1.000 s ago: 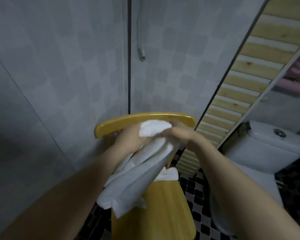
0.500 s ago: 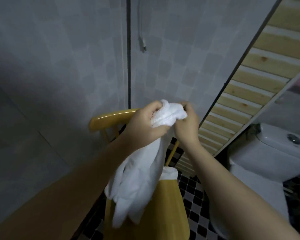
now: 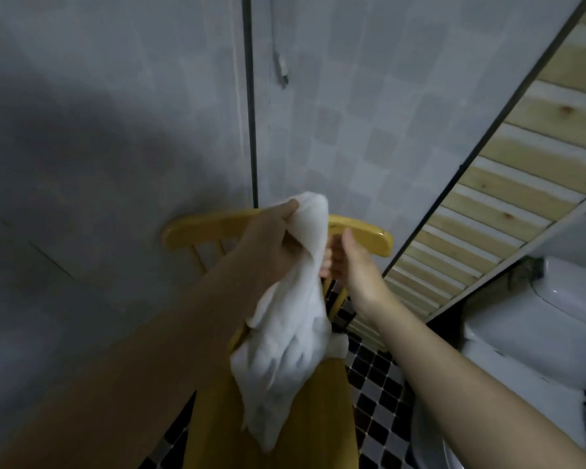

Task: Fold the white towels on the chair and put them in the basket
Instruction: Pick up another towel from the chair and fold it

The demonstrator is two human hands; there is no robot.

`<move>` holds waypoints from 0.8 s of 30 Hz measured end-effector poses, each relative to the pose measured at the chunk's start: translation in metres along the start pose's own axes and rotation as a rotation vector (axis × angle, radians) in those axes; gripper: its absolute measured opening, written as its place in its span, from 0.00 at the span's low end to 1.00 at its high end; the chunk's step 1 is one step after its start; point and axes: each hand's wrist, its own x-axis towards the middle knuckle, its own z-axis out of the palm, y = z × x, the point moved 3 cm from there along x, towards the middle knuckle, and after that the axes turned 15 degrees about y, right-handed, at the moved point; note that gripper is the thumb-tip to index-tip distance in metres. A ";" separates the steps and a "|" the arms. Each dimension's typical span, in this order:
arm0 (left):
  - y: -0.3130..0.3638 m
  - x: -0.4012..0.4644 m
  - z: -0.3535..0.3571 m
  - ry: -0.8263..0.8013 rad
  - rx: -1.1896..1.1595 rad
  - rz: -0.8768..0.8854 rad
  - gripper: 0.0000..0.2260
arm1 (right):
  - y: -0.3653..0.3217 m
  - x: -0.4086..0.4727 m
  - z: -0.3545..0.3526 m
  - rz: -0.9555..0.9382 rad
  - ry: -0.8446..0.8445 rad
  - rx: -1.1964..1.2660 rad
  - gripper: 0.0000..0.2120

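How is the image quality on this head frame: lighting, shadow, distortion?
Head view: dim, flat light; a broad soft shadow darkens the left wall; wide-angle bending curves the wooden slats; the white towel is the brightest area, its folds soft.

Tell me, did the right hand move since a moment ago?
Yes. The right hand let go of the white towel's top and dropped lower, toward the chair's backrest; it was above that rail before.

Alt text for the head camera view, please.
The left hand grips a bunched white towel that hangs over a yellow wooden chair; the right hand touches it lower down. A toilet stands at right.
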 end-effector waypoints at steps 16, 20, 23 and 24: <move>0.017 -0.005 0.026 -0.100 -0.037 0.143 0.19 | -0.039 -0.001 0.000 -0.611 0.195 -0.302 0.14; 0.030 -0.020 0.042 -0.187 -0.141 0.166 0.17 | -0.024 0.011 0.006 -0.448 0.114 -0.593 0.10; 0.033 -0.022 0.043 -0.324 -0.035 0.291 0.14 | -0.024 0.016 0.007 -0.293 0.110 -0.455 0.13; 0.031 -0.016 0.039 -0.326 0.061 0.341 0.12 | -0.026 0.017 0.008 -0.216 0.092 -0.328 0.15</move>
